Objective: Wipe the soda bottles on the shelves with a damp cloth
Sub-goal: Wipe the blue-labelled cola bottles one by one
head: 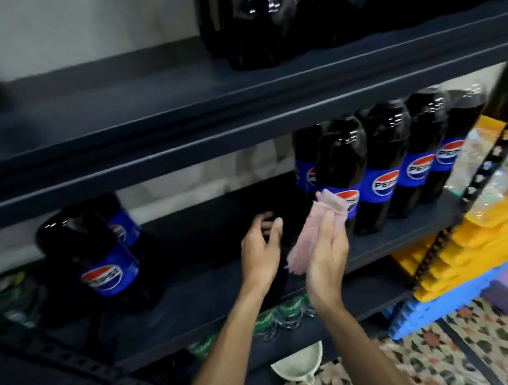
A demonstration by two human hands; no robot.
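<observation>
The right hand (327, 256) pinches the cloth (310, 236) under its thumb; the left hand (260, 248), beside it, is loosely spread and empty. The cloth's top is at the label of the front bottle (341, 158) on the shelf (199, 279). Wiping seems about to begin, and likely needs the left hand steadying that bottle.

Two bare hands (260, 251), bare forearms (230, 336)

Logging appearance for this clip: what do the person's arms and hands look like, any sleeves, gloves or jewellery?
The left forearm and right forearm are bare; no sleeves show. The left hand and right hand wear no gloves, and no watch, bracelet or ring is visible.
</observation>
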